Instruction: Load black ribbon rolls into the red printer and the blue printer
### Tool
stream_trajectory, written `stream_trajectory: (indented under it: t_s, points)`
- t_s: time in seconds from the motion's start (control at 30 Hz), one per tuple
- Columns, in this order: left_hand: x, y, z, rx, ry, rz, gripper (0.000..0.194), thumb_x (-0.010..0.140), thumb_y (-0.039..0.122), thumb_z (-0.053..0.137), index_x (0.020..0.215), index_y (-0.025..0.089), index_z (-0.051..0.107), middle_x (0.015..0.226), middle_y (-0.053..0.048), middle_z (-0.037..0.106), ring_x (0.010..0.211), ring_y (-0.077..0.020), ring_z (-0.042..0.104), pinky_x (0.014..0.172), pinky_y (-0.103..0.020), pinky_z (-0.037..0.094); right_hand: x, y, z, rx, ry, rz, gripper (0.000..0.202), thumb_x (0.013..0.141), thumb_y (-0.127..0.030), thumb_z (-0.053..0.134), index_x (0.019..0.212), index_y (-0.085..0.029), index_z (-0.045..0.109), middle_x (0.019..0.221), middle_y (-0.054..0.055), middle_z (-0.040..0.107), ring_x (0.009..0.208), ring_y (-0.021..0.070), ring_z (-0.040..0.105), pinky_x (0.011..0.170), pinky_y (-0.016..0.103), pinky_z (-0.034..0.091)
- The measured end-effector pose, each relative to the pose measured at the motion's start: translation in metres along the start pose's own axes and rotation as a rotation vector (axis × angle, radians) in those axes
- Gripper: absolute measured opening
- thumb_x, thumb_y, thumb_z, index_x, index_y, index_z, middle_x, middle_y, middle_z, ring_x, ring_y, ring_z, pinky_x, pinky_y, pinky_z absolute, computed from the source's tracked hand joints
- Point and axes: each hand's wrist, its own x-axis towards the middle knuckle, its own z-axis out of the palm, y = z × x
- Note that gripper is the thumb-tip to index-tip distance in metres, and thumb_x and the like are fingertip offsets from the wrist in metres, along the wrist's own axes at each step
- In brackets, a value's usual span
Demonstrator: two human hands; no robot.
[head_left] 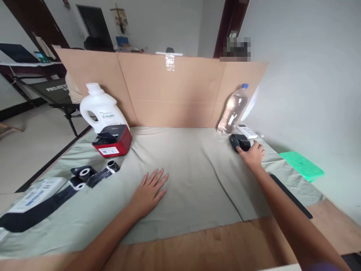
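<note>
My left hand (150,192) lies flat on the grey-green cloth (183,162), fingers spread and nothing in it. At the right, my right hand (254,153) is at a small black device (239,142), with thumb and fingers round its near end. Just behind that device stands a clear bottle (233,111) with a blue cap, and a white box (247,131) lies beside it. A red and black box (114,141) sits at the left, in front of a white jug (102,107).
Black curved parts (97,176) and a long white box (39,194) lie at the left. A cardboard screen (172,90) stands along the back. A black strip (290,195) lies beside my right forearm, and a green plastic item (301,165) is by the wall.
</note>
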Motion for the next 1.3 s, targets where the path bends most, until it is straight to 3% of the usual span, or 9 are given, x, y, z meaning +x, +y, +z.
stream_trajectory:
  t_s: [0.17, 0.33, 0.5, 0.73, 0.87, 0.97, 1.07, 1.2, 1.3]
  points:
    - [-0.012, 0.010, -0.006, 0.027, -0.019, -0.019, 0.056, 0.101, 0.050, 0.027, 0.155, 0.034, 0.025, 0.165, 0.001, 0.020, 0.152, -0.0256, 0.022, 0.123, -0.050, 0.017, 0.049, -0.006, 0.003, -0.116, -0.412, 0.056, 0.108, 0.076, -0.048, 0.074, 0.158, -0.011, 0.013, 0.147, 0.031, 0.036, 0.131, 0.0408, 0.044, 0.095, 0.045, 0.039]
    - [-0.023, 0.020, -0.009, -0.006, -0.012, -0.025, 0.057, 0.101, 0.049, 0.029, 0.156, 0.032, 0.026, 0.165, 0.000, 0.019, 0.152, -0.0262, 0.021, 0.123, -0.050, 0.016, 0.039, -0.024, -0.001, -0.158, -0.414, 0.065, 0.115, 0.073, -0.050, 0.076, 0.159, -0.015, 0.009, 0.145, 0.036, 0.034, 0.127, 0.0463, 0.048, 0.092, 0.051, 0.041]
    - [-0.025, 0.021, -0.009, -0.038, -0.027, -0.035, 0.058, 0.101, 0.049, 0.028, 0.156, 0.032, 0.026, 0.165, 0.000, 0.018, 0.153, -0.0270, 0.019, 0.123, -0.052, 0.016, -0.029, -0.070, -0.010, -0.137, -0.387, -0.046, 0.123, 0.067, -0.065, 0.074, 0.159, -0.016, 0.009, 0.139, 0.027, 0.042, 0.125, 0.0428, 0.052, 0.097, 0.047, 0.044]
    - [-0.025, 0.021, -0.008, -0.054, -0.007, -0.034, 0.058, 0.100, 0.050, 0.029, 0.155, 0.030, 0.030, 0.165, -0.001, 0.019, 0.153, -0.0274, 0.018, 0.123, -0.053, 0.014, -0.176, -0.183, -0.008, 0.062, -0.451, -0.298, 0.112, 0.068, -0.056, 0.072, 0.157, -0.016, 0.017, 0.118, 0.019, 0.052, 0.107, 0.0364, 0.060, 0.090, 0.043, 0.048]
    - [-0.024, 0.021, -0.010, -0.074, -0.017, -0.038, 0.059, 0.100, 0.051, 0.030, 0.154, 0.028, 0.032, 0.165, -0.002, 0.020, 0.153, -0.0285, 0.018, 0.123, -0.055, 0.013, -0.225, -0.218, 0.004, 0.045, -0.407, -0.324, 0.109, 0.068, -0.052, 0.073, 0.156, -0.016, 0.020, 0.117, 0.020, 0.051, 0.110, 0.0395, 0.055, 0.085, 0.044, 0.048]
    - [-0.023, 0.022, -0.013, -0.092, -0.039, -0.046, 0.060, 0.100, 0.051, 0.030, 0.154, 0.027, 0.032, 0.165, -0.003, 0.020, 0.153, -0.0288, 0.018, 0.124, -0.056, 0.012, -0.244, -0.221, 0.011, 0.022, -0.344, -0.332, 0.108, 0.069, -0.051, 0.072, 0.157, -0.016, 0.018, 0.119, 0.022, 0.049, 0.108, 0.0409, 0.053, 0.080, 0.044, 0.049]
    - [-0.024, 0.023, -0.014, -0.111, -0.041, -0.050, 0.060, 0.099, 0.050, 0.032, 0.154, 0.025, 0.033, 0.164, -0.004, 0.020, 0.153, -0.0291, 0.017, 0.124, -0.056, 0.012, -0.248, -0.213, 0.013, 0.021, -0.377, -0.357, 0.109, 0.074, -0.058, 0.069, 0.158, -0.018, 0.012, 0.121, 0.023, 0.048, 0.106, 0.0410, 0.056, 0.079, 0.045, 0.049]
    - [-0.028, 0.022, -0.017, -0.193, -0.003, -0.046, 0.059, 0.097, 0.048, 0.039, 0.151, 0.026, 0.038, 0.163, -0.004, 0.026, 0.152, -0.0290, 0.021, 0.124, -0.056, 0.014, -0.222, -0.192, 0.017, 0.129, -0.549, -0.321, 0.101, 0.086, -0.075, 0.044, 0.160, -0.017, 0.005, 0.127, 0.025, 0.049, 0.106, 0.0395, 0.060, 0.086, 0.049, 0.047]
    - [-0.015, 0.015, -0.026, -0.371, 0.086, -0.134, 0.054, 0.094, 0.043, 0.048, 0.144, 0.025, 0.049, 0.151, -0.007, 0.049, 0.140, -0.0275, 0.044, 0.119, -0.048, 0.030, -0.194, -0.178, 0.033, 0.310, -0.573, -0.333, 0.086, 0.095, -0.067, 0.031, 0.159, -0.014, 0.012, 0.128, 0.022, 0.054, 0.114, 0.0342, 0.058, 0.096, 0.047, 0.044]
